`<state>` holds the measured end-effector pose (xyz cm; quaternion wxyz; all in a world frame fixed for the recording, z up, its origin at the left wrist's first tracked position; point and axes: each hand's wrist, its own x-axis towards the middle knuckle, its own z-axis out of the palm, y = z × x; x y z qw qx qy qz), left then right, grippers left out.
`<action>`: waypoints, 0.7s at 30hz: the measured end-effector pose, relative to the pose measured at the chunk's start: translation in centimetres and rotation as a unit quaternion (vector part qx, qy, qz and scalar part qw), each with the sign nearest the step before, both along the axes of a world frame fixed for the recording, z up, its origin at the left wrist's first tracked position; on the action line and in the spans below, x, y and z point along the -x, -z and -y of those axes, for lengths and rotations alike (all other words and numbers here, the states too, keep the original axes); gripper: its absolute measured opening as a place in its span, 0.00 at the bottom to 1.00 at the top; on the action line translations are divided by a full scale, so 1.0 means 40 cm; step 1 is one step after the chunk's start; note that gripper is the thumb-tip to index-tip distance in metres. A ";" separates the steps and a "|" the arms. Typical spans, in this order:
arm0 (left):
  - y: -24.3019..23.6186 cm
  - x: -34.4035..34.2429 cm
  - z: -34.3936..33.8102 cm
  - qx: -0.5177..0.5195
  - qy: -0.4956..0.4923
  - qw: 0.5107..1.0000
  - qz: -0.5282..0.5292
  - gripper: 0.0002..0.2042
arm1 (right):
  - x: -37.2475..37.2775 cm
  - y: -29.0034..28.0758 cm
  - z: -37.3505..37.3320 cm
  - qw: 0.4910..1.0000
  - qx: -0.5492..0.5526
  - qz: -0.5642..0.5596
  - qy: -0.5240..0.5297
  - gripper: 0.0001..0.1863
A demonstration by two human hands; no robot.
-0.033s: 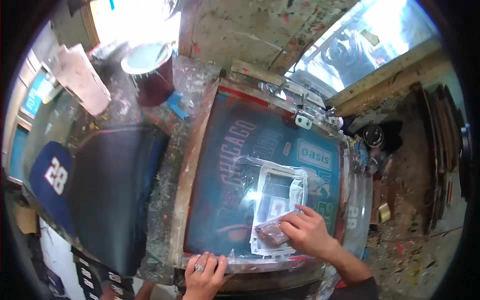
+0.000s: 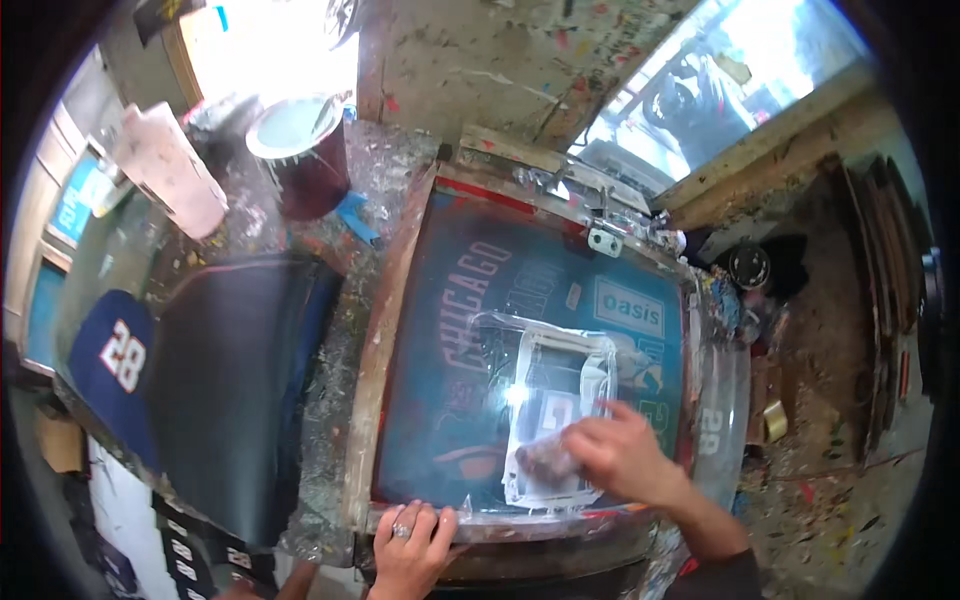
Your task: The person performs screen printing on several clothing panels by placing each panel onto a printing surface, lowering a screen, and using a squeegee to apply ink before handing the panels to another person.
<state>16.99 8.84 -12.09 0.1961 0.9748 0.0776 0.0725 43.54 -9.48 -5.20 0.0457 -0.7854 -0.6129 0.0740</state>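
A screen-printing frame [image 2: 365, 420] with a wooden rim and blue-green mesh lies before me. My left hand [image 2: 415, 540] has its fingers curled over the near edge of this frame; a ring shows on one finger. My right hand [image 2: 625, 455] grips a small squeegee [image 2: 548, 462], which is blurred and seems wrapped in clear film. The squeegee rests on the lower part of a stencil window edged with white ink [image 2: 515, 430]. Clear plastic film [image 2: 500, 322] surrounds that window. Other stencilled lettering and shapes cover the mesh.
To the left lie a black board [image 2: 225, 390] and a navy fabric piece [image 2: 110, 350] with a white print. A dark red bucket [image 2: 315, 175] and a pinkish sheet [image 2: 180, 175] stand behind. Hinge clamps [image 2: 603, 240] hold the frame's far side. A tape roll [image 2: 774, 421] is at right.
The squeegee in my right hand has shifted slightly and is now blurred. The view has tilted a little. My left hand stays on the frame's edge.
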 end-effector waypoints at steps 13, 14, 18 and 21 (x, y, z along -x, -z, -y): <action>-0.020 0.014 0.020 0.003 -0.032 0.999 0.008 0.28 | 0.103 0.044 0.055 0.985 -0.087 0.038 0.143 0.09; -0.021 0.014 0.021 0.005 -0.031 0.999 0.015 0.27 | 0.148 0.053 0.080 0.986 -0.077 0.030 0.141 0.08; -0.047 -0.006 0.028 -0.003 -0.018 0.999 0.036 0.24 | 0.256 0.049 0.144 0.988 -0.046 0.017 0.144 0.13; -0.068 -0.015 0.019 -0.028 -0.014 0.999 0.028 0.21 | 0.262 -0.001 0.150 0.989 -0.038 0.024 0.143 0.18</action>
